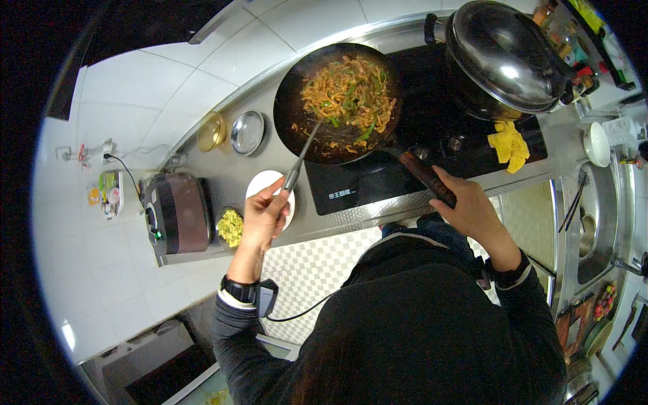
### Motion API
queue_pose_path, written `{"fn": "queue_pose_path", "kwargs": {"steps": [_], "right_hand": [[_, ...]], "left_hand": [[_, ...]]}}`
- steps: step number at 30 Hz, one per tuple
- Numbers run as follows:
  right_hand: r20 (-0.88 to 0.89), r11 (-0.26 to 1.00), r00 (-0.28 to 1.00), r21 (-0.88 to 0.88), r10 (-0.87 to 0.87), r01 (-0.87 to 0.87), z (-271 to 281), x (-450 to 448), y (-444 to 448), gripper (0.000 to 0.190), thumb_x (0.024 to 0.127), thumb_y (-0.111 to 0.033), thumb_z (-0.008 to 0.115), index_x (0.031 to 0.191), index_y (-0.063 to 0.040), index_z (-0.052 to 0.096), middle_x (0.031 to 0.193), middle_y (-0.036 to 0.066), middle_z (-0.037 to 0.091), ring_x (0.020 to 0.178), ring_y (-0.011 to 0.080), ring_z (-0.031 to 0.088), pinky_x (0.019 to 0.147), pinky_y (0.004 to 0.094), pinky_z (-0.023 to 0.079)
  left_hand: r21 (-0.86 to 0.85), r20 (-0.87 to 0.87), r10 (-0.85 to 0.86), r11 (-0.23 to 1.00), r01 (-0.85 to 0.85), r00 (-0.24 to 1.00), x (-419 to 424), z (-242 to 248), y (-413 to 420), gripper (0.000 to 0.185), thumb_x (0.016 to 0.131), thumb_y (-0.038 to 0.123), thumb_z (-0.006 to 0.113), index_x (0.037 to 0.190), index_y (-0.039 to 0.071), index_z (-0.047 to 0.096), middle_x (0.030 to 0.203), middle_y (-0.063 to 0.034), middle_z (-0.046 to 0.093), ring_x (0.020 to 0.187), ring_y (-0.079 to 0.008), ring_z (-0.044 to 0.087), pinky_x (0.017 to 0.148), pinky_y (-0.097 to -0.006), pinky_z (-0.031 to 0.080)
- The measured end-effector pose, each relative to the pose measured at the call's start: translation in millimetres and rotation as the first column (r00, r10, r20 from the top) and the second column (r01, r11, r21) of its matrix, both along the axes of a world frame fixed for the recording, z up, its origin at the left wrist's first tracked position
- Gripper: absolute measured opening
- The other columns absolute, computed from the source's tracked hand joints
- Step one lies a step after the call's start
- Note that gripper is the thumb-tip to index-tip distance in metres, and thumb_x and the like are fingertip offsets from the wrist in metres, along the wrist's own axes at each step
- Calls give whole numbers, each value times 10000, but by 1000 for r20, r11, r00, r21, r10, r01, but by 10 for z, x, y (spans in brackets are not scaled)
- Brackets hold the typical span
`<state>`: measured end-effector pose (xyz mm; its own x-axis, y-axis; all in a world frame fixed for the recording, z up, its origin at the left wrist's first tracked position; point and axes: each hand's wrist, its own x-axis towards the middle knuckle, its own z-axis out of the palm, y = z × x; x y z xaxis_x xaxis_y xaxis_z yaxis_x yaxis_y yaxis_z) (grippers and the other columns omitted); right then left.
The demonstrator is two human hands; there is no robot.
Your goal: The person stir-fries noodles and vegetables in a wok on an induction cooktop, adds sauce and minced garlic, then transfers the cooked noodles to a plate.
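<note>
My left hand [264, 210] grips the end of a long-handled metal cooking utensil [304, 152]. Its far end reaches into a dark wok [293, 101], where the food hides its head. Inside lies a heap of stir-fried shredded food [354, 93] with green strips, mostly toward the wok's far side. My right hand [463, 200] is closed around the wok's brown wooden handle [428, 177]. Partly beneath my left hand, a white plate [266, 181] rests on the steel counter. A bowl of yellow-green food [230, 228] stands just left of that hand.
A large lidded pot [506, 61] and a yellow cloth [509, 147] sit on the black cooktop [369, 185]. Left stand a rice cooker [177, 212], a metal dish [247, 132] and an amber bowl [211, 131]. Chopsticks [573, 205] lie across the sink [600, 248] at right.
</note>
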<state>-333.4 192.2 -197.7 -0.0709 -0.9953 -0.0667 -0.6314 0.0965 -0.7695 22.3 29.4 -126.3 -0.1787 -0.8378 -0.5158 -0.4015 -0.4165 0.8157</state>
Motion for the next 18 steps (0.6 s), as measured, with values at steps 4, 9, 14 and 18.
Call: {"fn": "queue_pose_path", "kwargs": {"steps": [4,9,14,18], "right_hand": [[-25,1000,1000,-18,4,-4,1,7,0,650,826,-222,717,1381,10,472,962,258,661,868,429,642,785,485,509],[-37,1000,999,-23,1,-2,-29,-4,-3,642,820,-225,722,1367,13,485,951,256,661,874,423,647,781,482,509],[-23,999,1000,-40,2,-3,-54,-9,4,636,818,-224,723,1359,16,489,936,251,664,859,424,650,769,485,511],[-24,1000,1000,-13,-4,3,-35,-8,-3,638,820,-227,721,1362,14,485,922,250,665,850,425,650,760,490,512]], "left_hand": [[-89,63,15,996,-9,998,101,212,-62,320,970,127,631,1280,47,635,626,9,560,383,-28,371,336,-206,247],[-82,122,37,996,-27,992,154,276,-100,314,969,116,632,1273,36,638,644,5,563,403,-24,372,350,-204,245],[-106,120,13,994,0,993,138,317,-142,312,972,107,624,1274,28,636,646,1,554,409,-19,361,351,-204,228],[-31,89,-2,1000,4,996,109,317,-148,325,969,102,626,1286,31,630,650,5,554,409,-22,356,350,-207,229]]}}
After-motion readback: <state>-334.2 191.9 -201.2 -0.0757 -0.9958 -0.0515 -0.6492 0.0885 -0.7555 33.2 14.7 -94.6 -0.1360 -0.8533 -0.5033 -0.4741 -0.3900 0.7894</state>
